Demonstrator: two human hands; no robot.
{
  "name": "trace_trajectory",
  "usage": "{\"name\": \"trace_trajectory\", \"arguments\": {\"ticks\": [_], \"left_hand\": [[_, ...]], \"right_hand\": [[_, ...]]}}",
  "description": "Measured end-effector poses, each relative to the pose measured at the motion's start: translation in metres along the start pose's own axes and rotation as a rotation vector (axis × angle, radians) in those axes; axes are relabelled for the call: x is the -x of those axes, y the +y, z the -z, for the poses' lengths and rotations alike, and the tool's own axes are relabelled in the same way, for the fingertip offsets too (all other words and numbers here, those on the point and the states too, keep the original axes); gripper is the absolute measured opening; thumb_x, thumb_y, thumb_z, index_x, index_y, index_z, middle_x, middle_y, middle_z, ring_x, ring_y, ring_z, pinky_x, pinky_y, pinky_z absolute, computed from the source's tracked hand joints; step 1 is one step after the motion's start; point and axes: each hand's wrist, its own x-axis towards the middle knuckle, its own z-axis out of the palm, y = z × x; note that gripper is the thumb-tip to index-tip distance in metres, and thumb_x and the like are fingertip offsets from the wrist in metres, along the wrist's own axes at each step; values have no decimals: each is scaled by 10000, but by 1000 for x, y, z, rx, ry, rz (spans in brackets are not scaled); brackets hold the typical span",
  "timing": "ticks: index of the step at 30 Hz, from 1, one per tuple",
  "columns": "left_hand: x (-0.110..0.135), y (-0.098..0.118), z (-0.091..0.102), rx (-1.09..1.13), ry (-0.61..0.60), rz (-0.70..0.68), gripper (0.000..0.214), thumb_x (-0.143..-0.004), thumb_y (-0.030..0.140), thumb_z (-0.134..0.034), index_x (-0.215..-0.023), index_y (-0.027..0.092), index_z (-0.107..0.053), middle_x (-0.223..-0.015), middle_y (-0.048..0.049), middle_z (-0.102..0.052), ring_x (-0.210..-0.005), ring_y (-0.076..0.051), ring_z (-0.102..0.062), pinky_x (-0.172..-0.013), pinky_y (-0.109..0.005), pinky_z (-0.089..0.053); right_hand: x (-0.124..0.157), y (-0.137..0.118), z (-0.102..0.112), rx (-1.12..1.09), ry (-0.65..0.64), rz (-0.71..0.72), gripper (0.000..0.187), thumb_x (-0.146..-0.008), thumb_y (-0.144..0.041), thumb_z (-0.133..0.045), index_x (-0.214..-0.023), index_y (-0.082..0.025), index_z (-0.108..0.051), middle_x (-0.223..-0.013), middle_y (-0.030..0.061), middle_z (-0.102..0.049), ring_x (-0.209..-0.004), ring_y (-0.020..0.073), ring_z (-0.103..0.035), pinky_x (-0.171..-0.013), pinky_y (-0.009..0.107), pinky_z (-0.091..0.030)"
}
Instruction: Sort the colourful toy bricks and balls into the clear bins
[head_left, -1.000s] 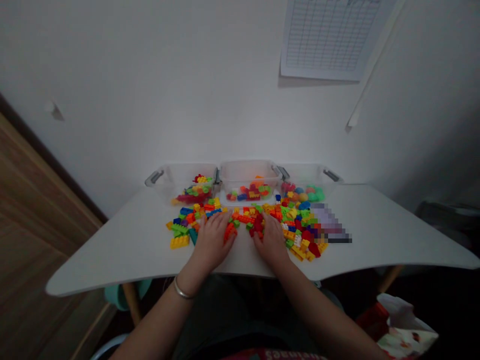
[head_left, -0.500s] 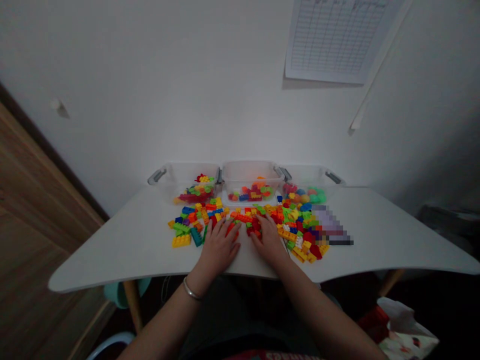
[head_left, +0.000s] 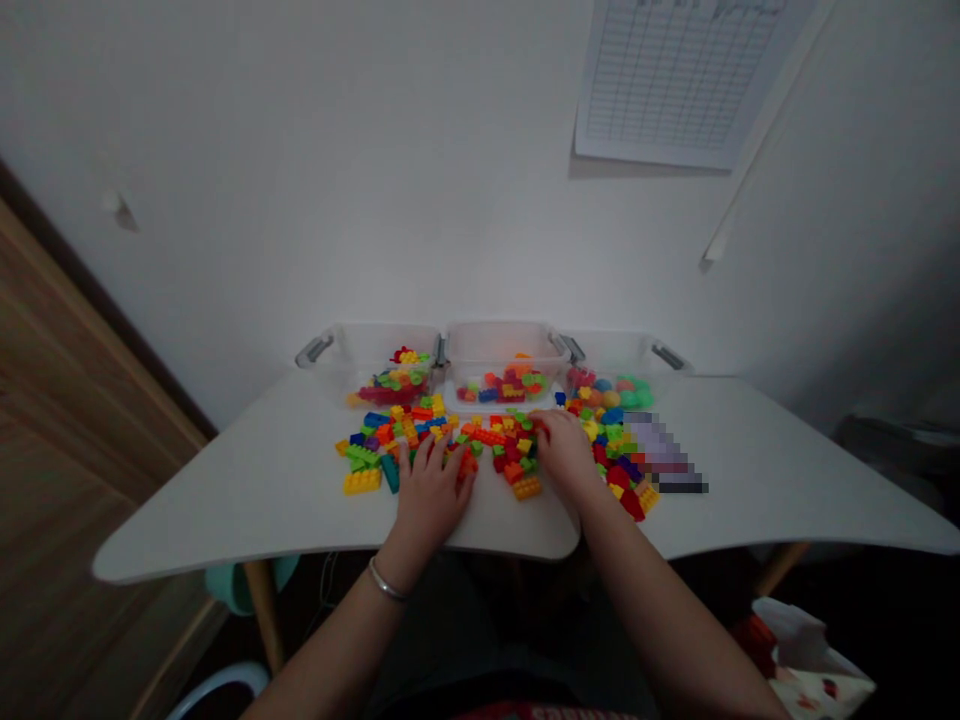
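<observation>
Head view: looking forward and down at a white table [head_left: 225, 500] pushed against a wall, with both forearms reaching in from the near edge.
Change: the right hand [head_left: 566, 450] has moved farther out and to the right across the pile, uncovering a yellow brick [head_left: 526, 487] and a cluster of red and orange bricks.
Right fingers: curled down over the bricks, their tips hidden, so I cannot tell whether they grip anything.
Left hand [head_left: 431, 498]: fingers spread open and pressed low among the bricks, gripping nothing visibly, with an orange brick [head_left: 469, 463] just beside the thumb.
Bricks: colourful plastic toy bricks [head_left: 487, 437] lie loose across the table's far half, around and between both hands.
Tubs: three clear plastic tubs [head_left: 502, 345] stand in a row along the wall, each holding coloured pieces.
</observation>
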Motion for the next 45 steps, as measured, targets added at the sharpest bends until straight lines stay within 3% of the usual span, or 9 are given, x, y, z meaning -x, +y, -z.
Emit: {"name": "trace_trajectory", "arguments": {"ticks": [9,16,28,36,41,45], "left_hand": [[-1,0,-1,23,-10,2,390,-897,406,-461,-1195,230,-641,-1328,-140,-581,-1208,-341,-524,-1125,-649,-183],[0,0,-1,40,-6,-13,400,-877,398,-485,-1209,233,-634,-1307,-140,-592,-1188,-343,-534,-1127,-659,-168],[-2,1,2,20,-54,-3,414,-865,392,-497,-1225,229,-619,-1251,-132,-624,-1196,-340,-519,-1138,-623,-175],[-2,0,0,37,-58,-10,420,-873,387,-486,-1242,233,-615,-1283,-127,-612,-1213,-338,-517,-1102,-590,-277],[-1,-3,-6,54,-36,-7,433,-894,442,-471,-1253,244,-612,-1336,-116,-580,-1300,-366,-433,-1122,-628,-198],[-6,-2,-6,96,-50,25,425,-897,431,-485,-1279,274,-586,-1398,-71,-533,-1354,-369,-352,-1124,-644,-161]], "right_hand": [[-17,5,-11,157,-39,83,263,-867,-188,-553,-1070,-202,-719,-1191,92,-664,-1125,275,-509,-1011,423,-385],[-22,13,-19,208,-49,62,184,-836,-210,-626,-986,-213,-734,-1223,104,-639,-1149,291,-500,-992,460,-402],[-18,5,-11,279,-37,11,207,-823,-302,-658,-953,-158,-732,-1202,124,-633,-1128,301,-508,-971,425,-417],[-14,-8,-2,92,66,-41,218,-838,-291,-622,-999,-165,-699,-1160,112,-649,-1085,266,-537,-976,405,-414],[14,-36,-5,-91,86,104,186,-828,-274,-619,-978,-177,-672,-1042,82,-681,-1008,233,-576,-941,376,-445],[35,-52,-11,-47,135,282,162,-841,-230,-605,-981,-192,-678,-1047,82,-688,-1022,233,-574,-947,392,-445]]}}
